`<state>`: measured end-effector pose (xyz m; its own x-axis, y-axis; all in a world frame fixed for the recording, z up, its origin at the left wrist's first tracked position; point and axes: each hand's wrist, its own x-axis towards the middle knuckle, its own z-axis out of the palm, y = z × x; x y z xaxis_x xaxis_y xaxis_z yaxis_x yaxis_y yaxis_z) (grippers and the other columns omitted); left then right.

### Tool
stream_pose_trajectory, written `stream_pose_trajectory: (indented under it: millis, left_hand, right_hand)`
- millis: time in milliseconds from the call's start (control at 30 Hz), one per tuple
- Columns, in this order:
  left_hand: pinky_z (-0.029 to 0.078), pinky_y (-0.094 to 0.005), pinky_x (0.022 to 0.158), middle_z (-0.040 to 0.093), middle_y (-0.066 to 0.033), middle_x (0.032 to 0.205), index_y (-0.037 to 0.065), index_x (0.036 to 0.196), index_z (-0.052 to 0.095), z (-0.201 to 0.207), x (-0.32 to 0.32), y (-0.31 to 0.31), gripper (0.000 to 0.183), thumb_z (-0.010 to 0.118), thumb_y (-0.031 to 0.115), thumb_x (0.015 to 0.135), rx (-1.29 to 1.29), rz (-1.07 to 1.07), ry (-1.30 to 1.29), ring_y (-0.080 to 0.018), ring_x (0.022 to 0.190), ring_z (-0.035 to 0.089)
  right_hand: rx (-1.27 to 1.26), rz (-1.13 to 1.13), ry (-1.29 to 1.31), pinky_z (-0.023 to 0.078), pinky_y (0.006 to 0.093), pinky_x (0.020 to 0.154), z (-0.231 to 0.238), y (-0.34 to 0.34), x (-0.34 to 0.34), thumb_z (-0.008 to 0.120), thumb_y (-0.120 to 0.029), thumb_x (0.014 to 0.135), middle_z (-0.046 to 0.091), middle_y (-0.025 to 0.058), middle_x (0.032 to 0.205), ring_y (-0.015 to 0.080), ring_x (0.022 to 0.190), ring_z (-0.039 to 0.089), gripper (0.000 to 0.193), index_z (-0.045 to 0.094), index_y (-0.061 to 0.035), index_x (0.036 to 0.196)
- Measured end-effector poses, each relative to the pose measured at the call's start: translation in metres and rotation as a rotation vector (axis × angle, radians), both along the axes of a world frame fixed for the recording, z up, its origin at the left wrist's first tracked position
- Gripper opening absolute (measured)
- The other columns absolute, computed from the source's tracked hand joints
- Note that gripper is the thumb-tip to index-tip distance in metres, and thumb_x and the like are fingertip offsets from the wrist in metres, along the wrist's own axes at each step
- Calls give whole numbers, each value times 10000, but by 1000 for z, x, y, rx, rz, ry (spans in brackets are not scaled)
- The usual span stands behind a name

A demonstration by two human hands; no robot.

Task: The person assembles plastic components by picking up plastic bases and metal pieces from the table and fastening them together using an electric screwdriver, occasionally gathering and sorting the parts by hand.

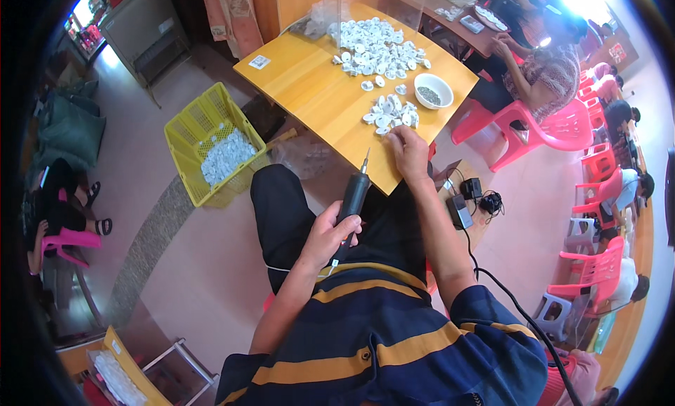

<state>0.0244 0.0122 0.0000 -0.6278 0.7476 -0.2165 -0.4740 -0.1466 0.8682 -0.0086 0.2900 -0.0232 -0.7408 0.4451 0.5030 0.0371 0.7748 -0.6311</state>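
Observation:
My left hand point(329, 232) is wrapped round a black electric screwdriver point(354, 196), held above my lap with its thin bit pointing up and away. At the near edge of the yellow wooden table point(309, 89), my right hand point(410, 154) has its fingers curled together; whatever they may hold is hidden. Just beyond those fingers lies a small pile of white round plastic parts point(385, 113). Farther back spreads a larger heap of the same parts point(373, 49). A white bowl point(444, 104) holding small metal screws point(429, 94) stands to the right of the small pile.
Left of the table, a yellow plastic crate point(184, 140) holds many white pieces point(228, 156). Power adapters point(471, 189) sit on a low stand by my right side, with a black cable point(513, 293). Another person point(545, 82) sits on a pink chair point(524, 128) at the right.

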Motion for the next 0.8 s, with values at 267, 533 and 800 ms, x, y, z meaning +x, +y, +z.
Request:
stream_pose_trajectory:
  millis: [267,533,800]
  left_hand:
    - [521,-242,632,635,-38,856,51,1103,559,-3,-3,0,256,647,251,971,-10,-10,-10,-92,668,604]
    - [531,-241,636,646,-29,857,56,1125,561,-4,-2,-2,265,642,255,970,-32,-17,-11,-91,677,611]
    - [512,-241,616,621,-41,837,48,1093,557,0,-1,1,244,655,229,963,-11,-8,-37,-92,644,596]
  right_hand:
    - [-290,-37,26,508,307,619,-16,19,-2,699,-137,927,686,57,789,132,693,648,103,669,-41,943]
    - [-986,39,76,444,211,558,6,0,16,651,-154,977,691,11,859,65,670,588,101,653,-55,1000]
    - [-1015,102,-14,437,213,571,-1,-23,32,640,-271,1002,618,-15,809,65,645,545,187,610,-89,969]
